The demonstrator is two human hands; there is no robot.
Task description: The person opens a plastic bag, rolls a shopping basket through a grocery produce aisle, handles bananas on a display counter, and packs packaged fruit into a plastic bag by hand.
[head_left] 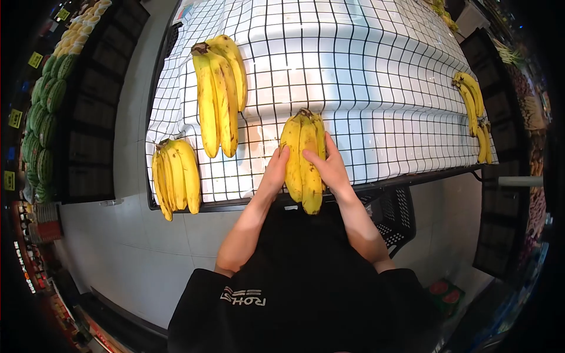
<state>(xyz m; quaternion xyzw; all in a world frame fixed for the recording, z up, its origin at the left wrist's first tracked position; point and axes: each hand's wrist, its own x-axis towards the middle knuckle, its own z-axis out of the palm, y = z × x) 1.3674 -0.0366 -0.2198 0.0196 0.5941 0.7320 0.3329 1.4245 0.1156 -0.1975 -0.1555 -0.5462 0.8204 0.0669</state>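
Between my two hands is a bunch of bananas [307, 156], stem end pointing away from me, at the front edge of the table. My left hand [274, 170] wraps its left side, with the thumb lying on the peel. On the other side my right hand [331, 166] grips the bunch, its thumb across the top. The fingers beneath are hidden. Brown specks mark the yellow peel. Left of my hands lie a larger bunch of bananas [219, 97] and, nearer the table's corner, another bunch of bananas [176, 178].
A black-and-white checked cloth [371, 76] with raised folds covers the table. More bananas [470, 105] lie at its right edge. A black perforated crate [397, 217] sits below the front edge. Watermelons [44, 126] fill a shelf across the left aisle.
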